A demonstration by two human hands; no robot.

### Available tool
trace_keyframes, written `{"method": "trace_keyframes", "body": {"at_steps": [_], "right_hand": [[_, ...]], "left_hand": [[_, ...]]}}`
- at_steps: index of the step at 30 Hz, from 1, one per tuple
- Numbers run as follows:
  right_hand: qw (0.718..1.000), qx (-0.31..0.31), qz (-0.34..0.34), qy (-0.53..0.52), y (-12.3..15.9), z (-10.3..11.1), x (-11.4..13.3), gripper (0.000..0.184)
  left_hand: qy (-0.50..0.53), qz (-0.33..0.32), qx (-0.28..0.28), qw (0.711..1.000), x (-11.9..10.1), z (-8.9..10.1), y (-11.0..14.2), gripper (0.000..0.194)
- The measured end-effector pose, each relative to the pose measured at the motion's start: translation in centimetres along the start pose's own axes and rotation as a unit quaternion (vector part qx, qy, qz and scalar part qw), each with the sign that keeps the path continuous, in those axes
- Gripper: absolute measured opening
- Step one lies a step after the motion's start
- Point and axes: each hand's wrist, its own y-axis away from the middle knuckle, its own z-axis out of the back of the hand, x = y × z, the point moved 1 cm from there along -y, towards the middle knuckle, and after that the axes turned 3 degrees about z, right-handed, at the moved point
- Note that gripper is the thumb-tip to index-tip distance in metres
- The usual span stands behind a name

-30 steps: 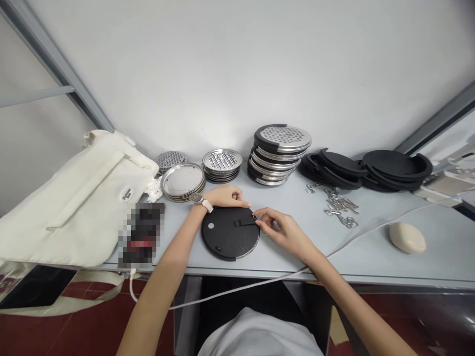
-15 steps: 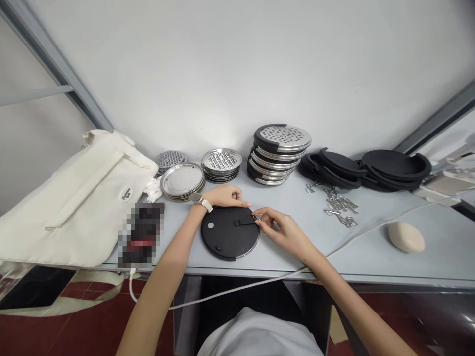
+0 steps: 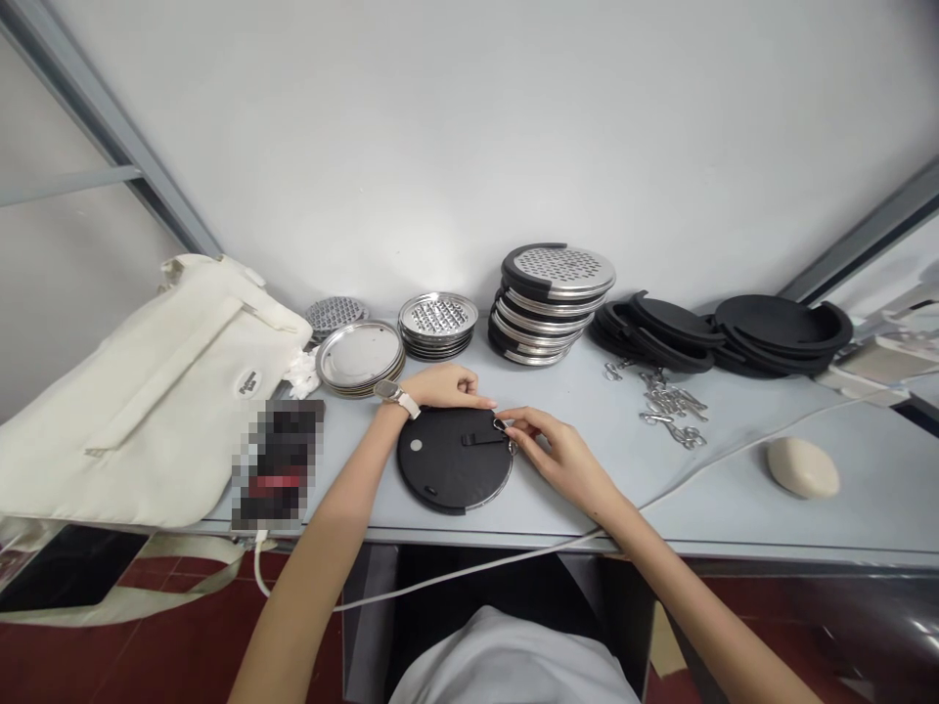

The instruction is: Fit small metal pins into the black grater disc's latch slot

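A round grater (image 3: 451, 474) lies black underside up near the table's front edge, with a bit of steel rim showing at its lower right. A short black strap (image 3: 480, 439) crosses its upper right part. My left hand (image 3: 444, 385) rests along the far rim, fingers curled and thumb stretched to the right against the edge. At the right rim, my right hand (image 3: 554, 445) pinches a small metal hook clasp (image 3: 500, 424) between thumb and fingertips, beside the strap's end. Whether the clasp passes through the strap is too small to tell.
Behind are a grater stack (image 3: 554, 308), perforated steel discs (image 3: 438, 323) and flat steel plates (image 3: 359, 357). To the right lie black holders (image 3: 778, 332), loose metal clasps (image 3: 671, 406) and a beige rounded object (image 3: 803, 467). A white bag (image 3: 147, 411), phone (image 3: 279, 464) and cable (image 3: 469, 569) are nearby.
The clasp in my right fingers has turned, and more of it shows over the grater's rim. My right fingertips have shifted slightly; the left hand stays in place.
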Motion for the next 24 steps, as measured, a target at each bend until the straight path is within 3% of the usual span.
{"method": "trace_keyframes", "body": {"at_steps": [7, 16, 24], "right_hand": [[1.000, -0.006, 0.009, 0.018, -0.05, 0.02, 0.09, 0.022], [0.997, -0.046, -0.029, -0.048, -0.15, 0.47, -0.34, 0.020], [0.997, -0.034, -0.038, -0.060, -0.08, 0.27, -0.43, 0.022]], "left_hand": [[0.005, -0.001, -0.001, 1.000, -0.17, -0.01, 0.08, 0.047], [0.001, 0.006, -0.001, 1.000, -0.20, 0.06, 0.12, 0.046], [-0.001, 0.002, -0.004, 1.000, -0.11, -0.02, 0.05, 0.046]]}}
